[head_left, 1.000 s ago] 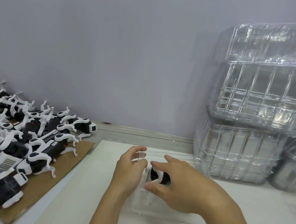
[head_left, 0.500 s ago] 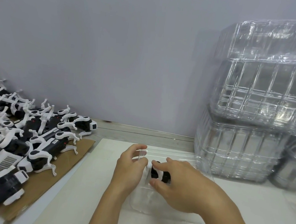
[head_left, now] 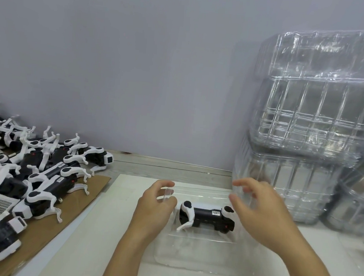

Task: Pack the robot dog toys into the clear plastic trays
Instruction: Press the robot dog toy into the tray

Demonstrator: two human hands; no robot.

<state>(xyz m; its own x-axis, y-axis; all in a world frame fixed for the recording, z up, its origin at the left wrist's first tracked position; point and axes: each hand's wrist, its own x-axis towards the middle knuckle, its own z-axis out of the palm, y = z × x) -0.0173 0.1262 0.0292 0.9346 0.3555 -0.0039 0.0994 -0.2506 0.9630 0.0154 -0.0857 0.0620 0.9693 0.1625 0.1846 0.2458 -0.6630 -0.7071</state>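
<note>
1. The left hand point(head_left: 155, 204) pinches the left wall of a clear plastic tray point(head_left: 199, 250) between thumb and curled fingers.
2. The right hand point(head_left: 260, 214) hovers just right of the tray's middle, its fingers spread and loosely bent, holding nothing; it is slightly blurred.
3. Between the two hands a black-and-white robot dog toy point(head_left: 207, 216) lies lengthwise in the tray, legs towards the near side.
4. The tray sits on a white board point(head_left: 92, 229).
5. To the left, a heap of robot dog toys point(head_left: 29, 167) rests on a brown cardboard sheet point(head_left: 76, 207).
6. To the far right, stacks of clear trays point(head_left: 311, 119) stand against the grey wall point(head_left: 139, 67).
</note>
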